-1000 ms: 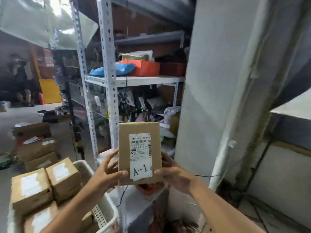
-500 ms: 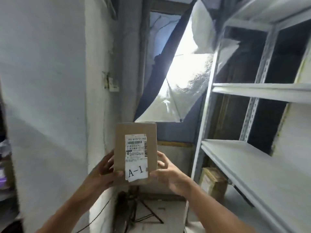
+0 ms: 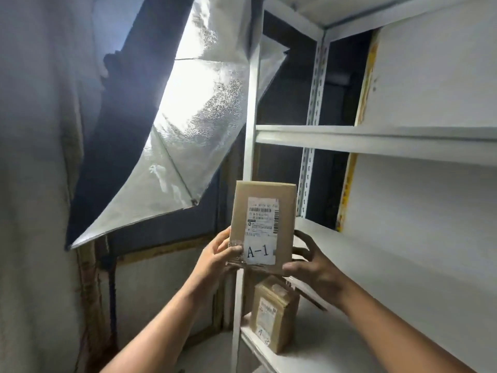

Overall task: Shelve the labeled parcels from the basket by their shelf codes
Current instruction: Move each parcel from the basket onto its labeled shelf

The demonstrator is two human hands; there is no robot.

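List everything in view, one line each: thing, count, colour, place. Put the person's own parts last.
A-1 parcel: one, brown cardboard with white label, held upright in front of the rack's corner post.
Second parcel: one, brown with white label, standing on the lowest visible shelf; its code is too small to read.
Shelving rack: one, white metal, right side, several shelves.
Foil sheet: one, silver, hanging over a bright opening at upper left.
Wall: one, grey-white, left side.
Left hand: one, grips the A-1 parcel's lower left edge.
Right hand: one, fingers curled round the parcel's lower right edge.
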